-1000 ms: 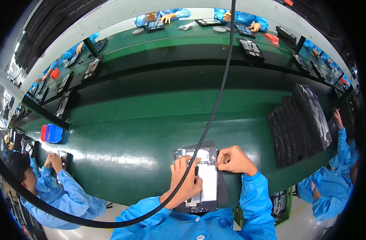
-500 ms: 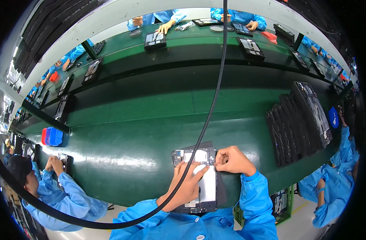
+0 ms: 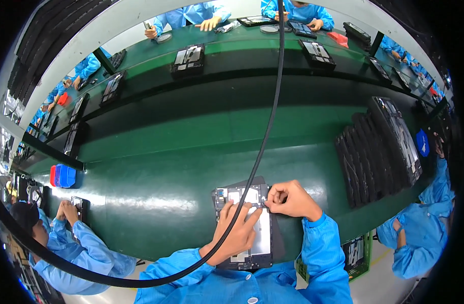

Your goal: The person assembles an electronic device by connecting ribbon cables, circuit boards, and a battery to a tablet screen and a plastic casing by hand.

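An opened tablet (image 3: 263, 235) lies on a black pad (image 3: 276, 244) at the table's near edge, its circuit board and pale battery exposed. My left hand (image 3: 234, 230) rests over its left and middle part, fingers stretched and fingertips on the board near the upper end. At the upper right edge, my right hand (image 3: 293, 200) has thumb and index finger pinched together against the board. Whatever sits between those fingertips is too small to make out. A black cable crosses in front of my left hand and hides part of the tablet.
A stack of black trays (image 3: 366, 157) stands on the right, an opened tablet leaning on it. Blue and red bins (image 3: 64, 175) sit at the left. A black cable (image 3: 266, 137) hangs across the view. Beyond, a raised shelf holds more opened tablets (image 3: 189, 58). Co-workers sit around.
My right hand's pinch has shifted slightly left onto the tablet's upper right corner; my left hand stays on the board. Across the table, a co-worker's hand has drawn back from a tablet.
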The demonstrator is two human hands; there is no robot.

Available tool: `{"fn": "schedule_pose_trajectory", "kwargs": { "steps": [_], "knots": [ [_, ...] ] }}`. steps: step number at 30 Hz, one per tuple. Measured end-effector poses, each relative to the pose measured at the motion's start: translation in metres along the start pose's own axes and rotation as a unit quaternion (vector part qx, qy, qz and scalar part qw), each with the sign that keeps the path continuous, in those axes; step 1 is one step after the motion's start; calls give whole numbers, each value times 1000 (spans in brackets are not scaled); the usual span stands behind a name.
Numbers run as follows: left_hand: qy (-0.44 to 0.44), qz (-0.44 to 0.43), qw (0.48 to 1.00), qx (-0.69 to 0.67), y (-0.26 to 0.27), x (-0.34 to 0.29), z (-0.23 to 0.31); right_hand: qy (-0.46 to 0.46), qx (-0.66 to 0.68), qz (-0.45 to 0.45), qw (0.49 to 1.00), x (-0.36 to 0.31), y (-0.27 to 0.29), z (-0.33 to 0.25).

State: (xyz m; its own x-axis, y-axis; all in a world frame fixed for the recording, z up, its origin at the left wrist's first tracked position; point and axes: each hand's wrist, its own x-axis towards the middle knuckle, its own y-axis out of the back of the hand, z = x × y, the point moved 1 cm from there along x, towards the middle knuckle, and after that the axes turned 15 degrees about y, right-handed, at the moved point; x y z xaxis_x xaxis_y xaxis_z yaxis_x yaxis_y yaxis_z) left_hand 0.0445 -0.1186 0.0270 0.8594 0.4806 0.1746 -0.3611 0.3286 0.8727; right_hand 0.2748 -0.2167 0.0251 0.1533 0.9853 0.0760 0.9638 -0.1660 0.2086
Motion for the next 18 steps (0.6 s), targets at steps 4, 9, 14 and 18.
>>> {"fn": "schedule_pose_trajectory", "kwargs": {
  "steps": [4, 9, 14, 18],
  "knots": [
    [-24, 10, 999, 33, 0, -1, 1, 35, -52, 66, 996, 6, -4, -8],
    [-66, 17, 995, 69, 3, -2, -1, 26, -62, 79, 995, 7, -4, -2],
    [-115, 6, 989, 94, 6, 5, -6, -21, 195, 65, 978, 1, 5, 1],
    [-151, 0, 986, 76, 8, 14, -12, -10, 237, 21, 971, -3, 13, -1]
  ]
}}
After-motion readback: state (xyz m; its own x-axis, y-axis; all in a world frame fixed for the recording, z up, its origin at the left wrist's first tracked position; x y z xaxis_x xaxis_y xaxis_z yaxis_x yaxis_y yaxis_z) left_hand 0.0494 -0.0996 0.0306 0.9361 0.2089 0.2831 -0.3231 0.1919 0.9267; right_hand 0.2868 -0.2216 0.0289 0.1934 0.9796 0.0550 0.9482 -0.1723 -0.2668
